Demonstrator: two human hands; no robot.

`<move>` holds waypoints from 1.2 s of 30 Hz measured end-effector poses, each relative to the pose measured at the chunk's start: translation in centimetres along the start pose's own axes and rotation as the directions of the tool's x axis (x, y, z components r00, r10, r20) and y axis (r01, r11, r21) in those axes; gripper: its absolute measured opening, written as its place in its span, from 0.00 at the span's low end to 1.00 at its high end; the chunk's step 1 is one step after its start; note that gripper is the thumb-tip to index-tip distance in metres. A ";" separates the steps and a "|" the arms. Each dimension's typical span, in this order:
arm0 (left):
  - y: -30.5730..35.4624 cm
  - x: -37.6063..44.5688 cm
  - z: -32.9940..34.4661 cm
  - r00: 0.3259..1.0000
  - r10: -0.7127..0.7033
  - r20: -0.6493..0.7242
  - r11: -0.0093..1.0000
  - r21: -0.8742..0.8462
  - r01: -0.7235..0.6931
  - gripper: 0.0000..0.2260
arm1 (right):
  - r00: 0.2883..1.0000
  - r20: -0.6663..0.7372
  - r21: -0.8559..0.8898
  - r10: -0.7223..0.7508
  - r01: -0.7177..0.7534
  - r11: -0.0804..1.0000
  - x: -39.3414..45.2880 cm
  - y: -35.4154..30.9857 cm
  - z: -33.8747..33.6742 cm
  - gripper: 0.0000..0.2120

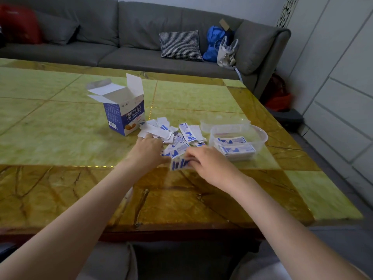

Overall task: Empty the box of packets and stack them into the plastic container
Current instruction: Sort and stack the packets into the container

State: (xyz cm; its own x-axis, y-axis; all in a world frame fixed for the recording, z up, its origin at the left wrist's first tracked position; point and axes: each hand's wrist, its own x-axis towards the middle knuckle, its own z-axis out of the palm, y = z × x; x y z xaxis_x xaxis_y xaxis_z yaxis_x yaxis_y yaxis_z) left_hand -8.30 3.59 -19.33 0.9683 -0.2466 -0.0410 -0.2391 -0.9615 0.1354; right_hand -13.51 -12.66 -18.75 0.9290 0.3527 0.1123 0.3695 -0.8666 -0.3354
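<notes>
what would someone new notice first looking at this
The two hands meeting mid-table over a loose heap of blue-and-white packets, the right one pinching a few. Left of the heap stands the opened box; right of it, the clear container already holds some packets.

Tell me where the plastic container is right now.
In the head view, the plastic container sits on the table to the right of the loose packets, just beyond the right hand, with its lid behind it.
</notes>
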 end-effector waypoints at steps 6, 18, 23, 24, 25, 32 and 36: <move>-0.1 -0.2 -0.4 0.997 0.054 0.048 0.973 -0.227 -0.042 0.16 | 0.998 0.059 -0.017 -0.033 0.034 0.999 0.4 -0.3 0.8 0.07; -2.0 -1.4 -2.1 0.991 0.123 0.052 0.779 -0.624 -0.064 0.08 | 0.988 -0.128 0.352 0.086 -0.036 0.935 1.4 -1.4 0.5 0.05; -2.9 -1.8 -2.2 0.987 0.140 0.084 0.671 -0.741 -0.033 0.06 | 0.911 -0.304 0.416 0.279 -0.136 0.899 1.6 -0.7 0.1 0.06; -3.2 -1.8 -2.2 0.990 0.117 0.076 0.667 -0.744 -0.022 0.05 | 0.898 -0.315 0.458 0.307 -0.140 0.878 1.7 -0.6 0.0 0.05; -3.4 -1.8 -2.2 0.994 0.088 0.068 0.656 -0.755 -0.007 0.04 | 0.893 -0.309 0.495 0.327 -0.142 0.857 1.7 -0.5 -0.1 0.05; -2.3 -1.8 -1.9 0.988 0.139 0.067 0.695 -0.717 -0.049 0.12 | 0.966 -0.257 0.150 0.038 0.001 0.989 1.1 -1.0 0.9 0.08; -0.9 -1.9 -0.5 0.987 0.160 -0.015 0.881 -0.449 -0.149 0.06 | 0.998 -0.051 -0.083 -0.041 0.037 0.996 0.7 -1.1 1.7 0.13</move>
State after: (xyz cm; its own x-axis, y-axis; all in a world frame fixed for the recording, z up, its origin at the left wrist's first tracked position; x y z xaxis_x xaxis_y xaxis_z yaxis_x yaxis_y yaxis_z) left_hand -9.91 5.04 -18.85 0.9185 -0.3953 -0.0045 -0.3225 -0.7556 0.5701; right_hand -13.34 -10.87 -19.94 0.9130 0.3695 0.1732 0.4038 -0.8794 -0.2522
